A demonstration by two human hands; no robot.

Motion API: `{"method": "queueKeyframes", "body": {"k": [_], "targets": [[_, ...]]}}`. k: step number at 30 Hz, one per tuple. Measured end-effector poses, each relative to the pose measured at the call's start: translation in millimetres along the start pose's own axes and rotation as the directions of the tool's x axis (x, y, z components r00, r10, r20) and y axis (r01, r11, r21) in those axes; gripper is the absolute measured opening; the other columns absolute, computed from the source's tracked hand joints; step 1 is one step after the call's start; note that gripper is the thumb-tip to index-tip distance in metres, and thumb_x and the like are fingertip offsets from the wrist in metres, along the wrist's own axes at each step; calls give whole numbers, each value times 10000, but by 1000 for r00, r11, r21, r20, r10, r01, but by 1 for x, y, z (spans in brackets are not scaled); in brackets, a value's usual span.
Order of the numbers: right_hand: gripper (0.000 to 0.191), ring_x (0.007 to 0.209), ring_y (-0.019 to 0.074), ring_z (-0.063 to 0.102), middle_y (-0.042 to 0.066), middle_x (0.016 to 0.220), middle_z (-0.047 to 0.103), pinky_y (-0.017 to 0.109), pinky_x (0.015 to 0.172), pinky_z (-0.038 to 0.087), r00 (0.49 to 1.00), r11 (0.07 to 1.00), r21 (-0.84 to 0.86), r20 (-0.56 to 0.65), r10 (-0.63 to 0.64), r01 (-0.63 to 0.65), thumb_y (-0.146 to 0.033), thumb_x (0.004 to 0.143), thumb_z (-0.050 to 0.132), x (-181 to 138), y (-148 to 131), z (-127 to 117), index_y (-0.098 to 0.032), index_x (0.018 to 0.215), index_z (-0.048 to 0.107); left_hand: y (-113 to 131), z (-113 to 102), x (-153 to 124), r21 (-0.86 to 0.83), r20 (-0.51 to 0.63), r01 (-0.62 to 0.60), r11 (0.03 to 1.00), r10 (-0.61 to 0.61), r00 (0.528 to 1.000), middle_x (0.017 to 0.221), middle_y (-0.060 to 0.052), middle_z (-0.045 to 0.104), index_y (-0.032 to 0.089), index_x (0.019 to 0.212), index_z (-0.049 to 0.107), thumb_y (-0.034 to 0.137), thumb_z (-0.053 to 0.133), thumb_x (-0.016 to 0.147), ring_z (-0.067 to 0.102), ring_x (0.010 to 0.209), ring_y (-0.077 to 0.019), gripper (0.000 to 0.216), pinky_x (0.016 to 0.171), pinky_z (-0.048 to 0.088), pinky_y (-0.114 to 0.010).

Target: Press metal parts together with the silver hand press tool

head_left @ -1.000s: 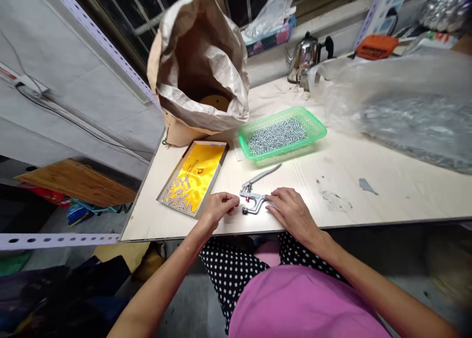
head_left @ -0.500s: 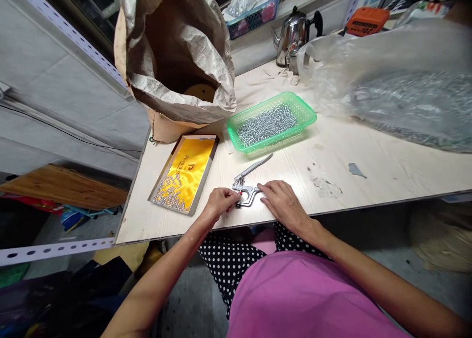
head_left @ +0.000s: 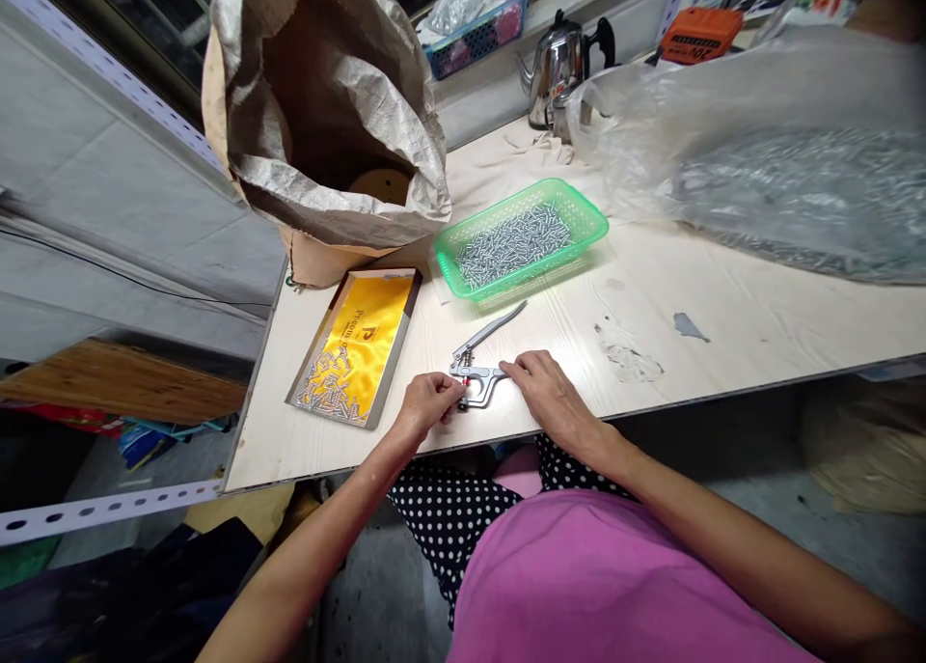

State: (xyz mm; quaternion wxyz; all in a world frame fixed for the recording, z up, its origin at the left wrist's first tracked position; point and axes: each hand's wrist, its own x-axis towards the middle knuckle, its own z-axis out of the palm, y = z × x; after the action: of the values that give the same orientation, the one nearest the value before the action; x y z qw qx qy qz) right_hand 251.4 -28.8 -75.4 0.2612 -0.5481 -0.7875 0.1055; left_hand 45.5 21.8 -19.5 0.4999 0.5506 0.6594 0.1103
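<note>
Grey snap pliers (head_left: 477,386) lie on the table near its front edge, their upper handle raised and a small red part showing at the jaw. The fingers of my left hand (head_left: 428,402) are pinched together right at the jaw; whatever is between the fingertips is too small to make out. My right hand (head_left: 548,388) lies to the right, fingertips and thumb closed on the end of the pliers' lower handle. Left of the hands is a shallow box (head_left: 383,349) with a yellow lining and a heap of small metal pieces (head_left: 329,385).
Behind the pliers stands a green basket (head_left: 467,291) full of small metal pieces. A large open paper sack (head_left: 246,94) rises at the back left. To the right lies a clear plastic bag (head_left: 781,161) of metal pieces; a kettle (head_left: 560,69) stands at the back.
The whole view has shifted slightly, so the things on the table appear a little further left. Both hands keep nearly the same place at the pliers.
</note>
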Motion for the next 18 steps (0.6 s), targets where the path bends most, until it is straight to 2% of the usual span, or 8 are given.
{"method": "queueKeyframes", "body": {"k": [4, 8, 14, 16, 18], "targets": [[291, 992, 268, 452, 141, 1011, 569, 371, 850, 451, 1000, 1000, 1, 10, 9, -9, -79, 949, 418, 2, -2, -2, -129, 1145, 627, 0, 0, -3, -38, 84, 76, 996, -73, 994, 435, 64, 492, 145, 681, 587, 291, 665, 796, 420, 372, -66, 201, 411, 332, -191], [256, 977, 269, 443, 140, 988, 557, 373, 839, 447, 1000, 1000, -13, 3, -7, 7, -78, 940, 432, 2, -2, -2, -136, 1095, 626, 7, -5, -5, 0, 179, 153, 988, -151, 972, 452, 55, 516, 139, 676, 599, 335, 700, 772, 473, 402, -73, 240, 432, 364, -187], [233, 955, 255, 486, 124, 972, 572, 382, 818, 478, 1000, 1000, 8, 16, -18, 17, -75, 930, 447, 0, -3, -8, -169, 1015, 643, 8, -4, -6, 36, 229, 198, 980, -201, 952, 448, 49, 526, 143, 639, 580, 359, 724, 751, 479, 397, -71, 282, 432, 381, -188], [193, 1012, 259, 508, 120, 1016, 585, 403, 844, 491, 998, 998, 40, 46, -48, 46, -103, 922, 495, -1, 0, -12, -181, 1008, 649, 5, -2, -9, 39, 237, 210, 977, -213, 948, 446, 50, 524, 144, 629, 573, 384, 751, 727, 474, 394, -69, 315, 430, 380, -186], [210, 1185, 295, 476, 141, 1191, 571, 463, 930, 474, 991, 993, 57, 77, -112, 108, -194, 899, 597, 2, 7, -15, -184, 1105, 637, 2, -1, -12, 35, 239, 220, 975, -222, 945, 448, 53, 525, 144, 636, 573, 413, 772, 706, 471, 389, -64, 343, 428, 380, -183]]}}
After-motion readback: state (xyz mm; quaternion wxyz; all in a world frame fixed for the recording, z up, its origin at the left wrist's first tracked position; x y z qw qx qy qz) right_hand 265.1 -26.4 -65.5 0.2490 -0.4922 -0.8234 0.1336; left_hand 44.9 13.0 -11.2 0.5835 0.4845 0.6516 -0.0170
